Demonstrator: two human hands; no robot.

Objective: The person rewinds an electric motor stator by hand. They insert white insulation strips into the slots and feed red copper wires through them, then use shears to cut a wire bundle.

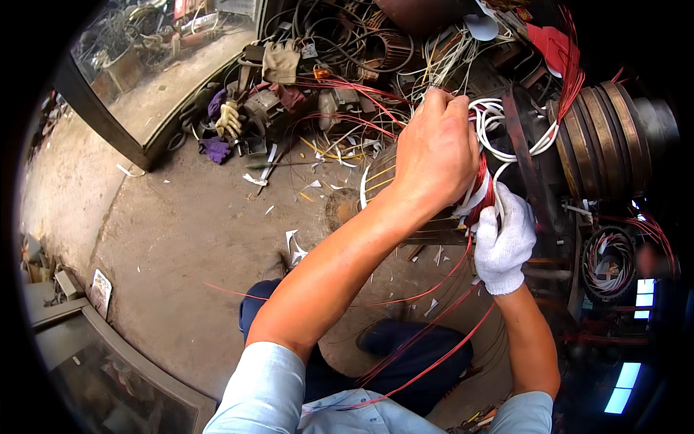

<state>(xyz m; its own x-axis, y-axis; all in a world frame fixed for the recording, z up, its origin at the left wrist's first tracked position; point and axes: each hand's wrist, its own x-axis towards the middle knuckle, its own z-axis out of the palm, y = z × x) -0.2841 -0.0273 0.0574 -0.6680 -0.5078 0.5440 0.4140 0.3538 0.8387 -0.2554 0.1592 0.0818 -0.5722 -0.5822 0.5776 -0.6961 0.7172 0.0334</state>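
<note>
A wound motor rotor (379, 177) lies crosswise in front of me, with copper-coloured slip rings (603, 141) at its right end. My bare left hand (437, 148) is closed over the winding end, its fingertips hidden behind the hand. White insulating sleeving (491, 119) loops just right of it. My right hand (504, 242), in a white knit glove, pinches a length of white sleeving beside a bundle of red winding wire (483, 192). Loose red wires (452, 358) trail from the bundle down across my lap.
Tangled cables and a grey work glove (280, 61) are heaped behind the rotor. A purple-and-cream glove (215, 148) lies on the floor at left, near scattered white scraps (295, 246). A glass-fronted cabinet (137, 369) stands lower left. Coiled wire (607, 264) sits at right.
</note>
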